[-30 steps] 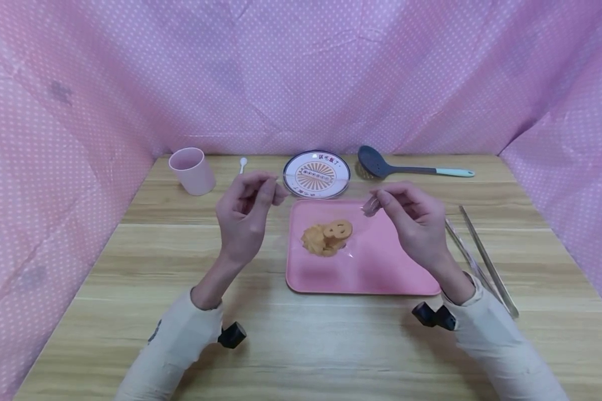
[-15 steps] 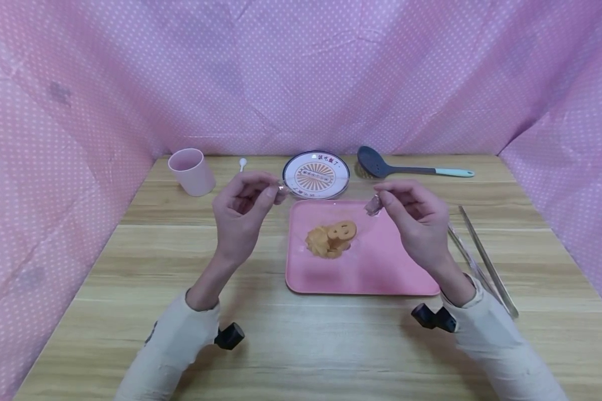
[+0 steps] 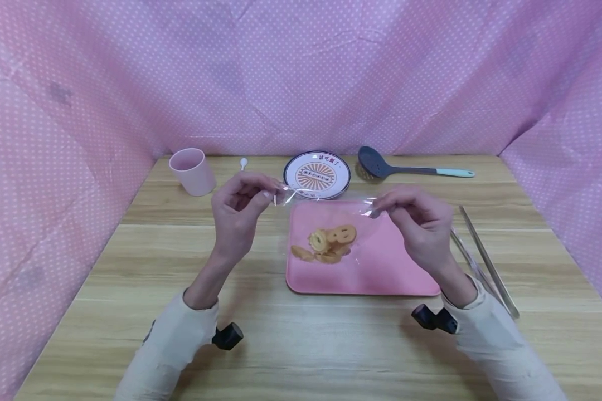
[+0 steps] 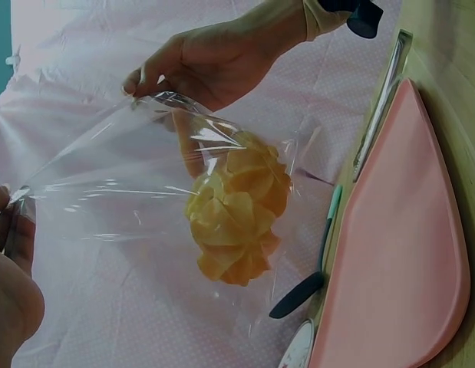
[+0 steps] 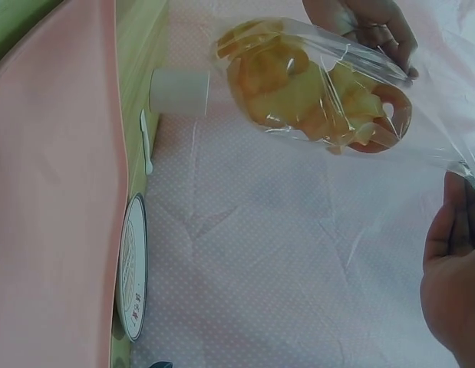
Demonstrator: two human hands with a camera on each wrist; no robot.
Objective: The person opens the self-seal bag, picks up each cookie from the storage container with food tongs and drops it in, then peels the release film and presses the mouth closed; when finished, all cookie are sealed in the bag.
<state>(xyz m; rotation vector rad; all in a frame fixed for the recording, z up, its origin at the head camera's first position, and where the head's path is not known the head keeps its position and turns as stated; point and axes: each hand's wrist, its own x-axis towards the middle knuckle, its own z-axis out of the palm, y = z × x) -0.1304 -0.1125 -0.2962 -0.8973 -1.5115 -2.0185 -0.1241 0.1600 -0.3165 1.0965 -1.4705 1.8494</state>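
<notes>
A clear plastic bag (image 4: 114,192) hangs in the air between my two hands, with several golden biscuits (image 3: 331,240) loose in its lower part. Some biscuits are ridged and swirled, and one is a flat ring with holes. At the bag's left upper edge, my left hand (image 3: 238,209) pinches the film between thumb and fingers. My right hand (image 3: 421,223) pinches the opposite upper edge, and the film stretches between them. Below the bag, in the head view, lies a pink tray (image 3: 391,273); the wrist views show the biscuits well above it.
Behind the tray stands a patterned white plate (image 3: 338,161). A pink cup (image 3: 195,175) and a small white spoon (image 3: 243,163) are at the back left. A dark slotted ladle (image 3: 376,162) lies at the back right, and metal tongs (image 3: 486,259) lie right of the tray.
The biscuits have shifted inside the bag, with one now lying farther left. The film between my hands shows more broadly. Both hands have moved slightly apart.
</notes>
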